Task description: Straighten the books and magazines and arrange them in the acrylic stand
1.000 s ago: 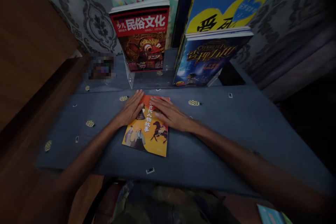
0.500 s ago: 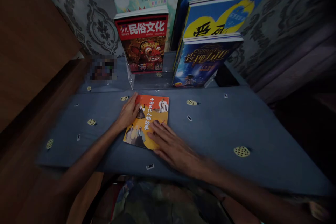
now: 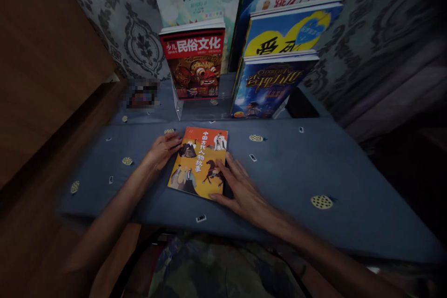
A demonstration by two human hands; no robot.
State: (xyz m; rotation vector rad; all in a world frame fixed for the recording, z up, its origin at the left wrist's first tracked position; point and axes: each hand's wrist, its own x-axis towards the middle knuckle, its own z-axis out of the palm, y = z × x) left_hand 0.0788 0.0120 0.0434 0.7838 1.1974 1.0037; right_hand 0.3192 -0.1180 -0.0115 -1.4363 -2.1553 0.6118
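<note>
An orange and yellow book (image 3: pixel 197 160) with white Chinese characters and painted figures lies flat, cover up, near the table's front. My left hand (image 3: pixel 162 150) is beside its upper left edge, fingers stretched out and the tips close to the cover; whether they touch it I cannot tell. At the right edge is my right hand (image 3: pixel 240 191), open. Its thumb and index finger rest on the cover's right margin, and the other fingers reach past that edge over the cloth. No hand grips the book.
The table has a blue-grey cloth (image 3: pixel 279 181) with pineapple prints. Behind the book, a clear stand (image 3: pixel 178 107) bears upright books, among them a red book (image 3: pixel 197 67) and a dark blue book (image 3: pixel 268 86). A wooden panel (image 3: pixel 52 56) stands at the left, with a blurred patch nearby.
My right hand has slid off the cover's middle to the right edge, its thumb now apart. My left hand has drawn slightly left, off the cover. The view has shifted a little.
</note>
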